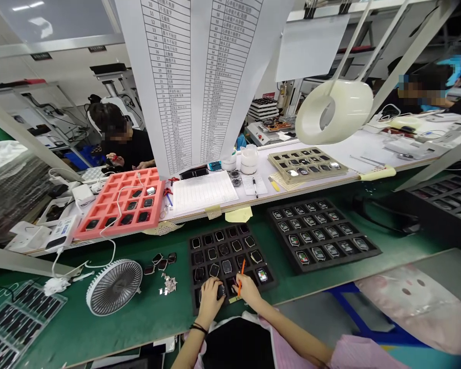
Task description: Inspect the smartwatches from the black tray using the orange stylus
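Left hand point(211, 300): your fingers close around a small, glossy, dark unit point(221, 291); it sits at the near row of the black foam tray point(205, 257), straight in front of you on the green counter point(157, 323).
Right hand point(248, 288): your fingers grasp a slim, bright-orange, pen-like stick point(243, 265) over the same tray, just beside the left hand.
Good handling: brace your right wrist so the stick moves only from the fingers; pinch the dark unit by its edges, since the glossy face would likely smear or scratch; a light grip should do.
Watch for: the rounded-square unit with the coloured display point(262, 275), just right of your right hand; a careless knuckle could knock it.
Orange stick's line: its long axis runs away from you, leaning slightly right at the far end; the lower end points back towards your body, near the tray's edge.
Dark unit's line: your fingers cover part of it; you cannot tell its long axis or which way it faces.
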A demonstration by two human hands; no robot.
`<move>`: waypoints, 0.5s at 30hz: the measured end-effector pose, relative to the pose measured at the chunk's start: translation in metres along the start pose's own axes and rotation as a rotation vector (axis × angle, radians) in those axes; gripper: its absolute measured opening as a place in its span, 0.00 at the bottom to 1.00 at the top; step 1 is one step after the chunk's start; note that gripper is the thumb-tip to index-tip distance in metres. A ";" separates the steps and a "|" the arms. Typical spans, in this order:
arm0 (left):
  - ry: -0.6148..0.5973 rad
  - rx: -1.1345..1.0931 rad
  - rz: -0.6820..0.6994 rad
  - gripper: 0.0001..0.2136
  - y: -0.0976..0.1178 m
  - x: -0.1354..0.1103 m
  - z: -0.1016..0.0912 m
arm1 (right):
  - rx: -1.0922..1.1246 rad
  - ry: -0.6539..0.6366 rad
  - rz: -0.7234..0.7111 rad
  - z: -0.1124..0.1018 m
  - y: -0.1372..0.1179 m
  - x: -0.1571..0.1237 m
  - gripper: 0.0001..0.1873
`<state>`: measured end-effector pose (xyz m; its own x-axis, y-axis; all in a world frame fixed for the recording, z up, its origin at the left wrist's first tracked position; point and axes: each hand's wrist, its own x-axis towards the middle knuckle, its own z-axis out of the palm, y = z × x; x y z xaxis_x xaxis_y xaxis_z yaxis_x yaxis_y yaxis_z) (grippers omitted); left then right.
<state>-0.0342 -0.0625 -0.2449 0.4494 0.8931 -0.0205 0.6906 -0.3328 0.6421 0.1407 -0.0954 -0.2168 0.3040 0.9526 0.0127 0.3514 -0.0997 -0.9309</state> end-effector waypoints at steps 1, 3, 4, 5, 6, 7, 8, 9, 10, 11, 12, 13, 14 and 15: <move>-0.005 0.016 0.012 0.15 -0.001 -0.001 -0.001 | -0.025 0.010 0.010 -0.003 0.004 0.001 0.13; -0.015 0.041 0.036 0.12 -0.002 -0.002 -0.003 | -0.086 0.051 0.044 -0.012 0.014 0.005 0.13; -0.018 0.051 0.048 0.12 -0.001 -0.002 -0.004 | -0.123 0.080 0.068 -0.019 0.020 0.008 0.12; -0.022 0.060 0.061 0.11 0.000 -0.001 -0.003 | -0.163 0.111 0.095 -0.026 0.026 0.011 0.12; -0.027 0.066 0.074 0.11 0.002 0.001 -0.003 | -0.203 0.140 0.122 -0.034 0.032 0.015 0.11; -0.033 0.070 0.088 0.12 0.005 0.003 -0.001 | -0.243 0.164 0.149 -0.042 0.038 0.018 0.10; -0.040 0.072 0.102 0.12 0.008 0.005 0.001 | -0.280 0.179 0.174 -0.048 0.044 0.020 0.09; -0.047 0.073 0.115 0.12 0.011 0.008 0.003 | -0.313 0.184 0.198 -0.054 0.049 0.023 0.09; -0.053 0.072 0.126 0.13 0.013 0.010 0.005 | -0.340 0.180 0.220 -0.057 0.054 0.025 0.09; -0.058 0.070 0.137 0.13 0.016 0.012 0.008 | -0.363 0.169 0.240 -0.059 0.058 0.027 0.09; -0.061 0.068 0.145 0.13 0.017 0.013 0.010 | -0.380 0.154 0.256 -0.059 0.062 0.028 0.09; -0.062 0.066 0.152 0.13 0.018 0.014 0.011 | -0.394 0.136 0.269 -0.059 0.065 0.030 0.09; -0.062 0.063 0.155 0.13 0.018 0.014 0.012 | -0.404 0.119 0.278 -0.058 0.068 0.031 0.10; -0.059 0.061 0.156 0.13 0.018 0.014 0.013 | -0.411 0.101 0.284 -0.057 0.071 0.032 0.10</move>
<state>-0.0079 -0.0597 -0.2440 0.5851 0.8104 0.0292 0.6423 -0.4851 0.5934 0.2259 -0.0883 -0.2613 0.5150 0.8409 -0.1664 0.5553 -0.4752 -0.6826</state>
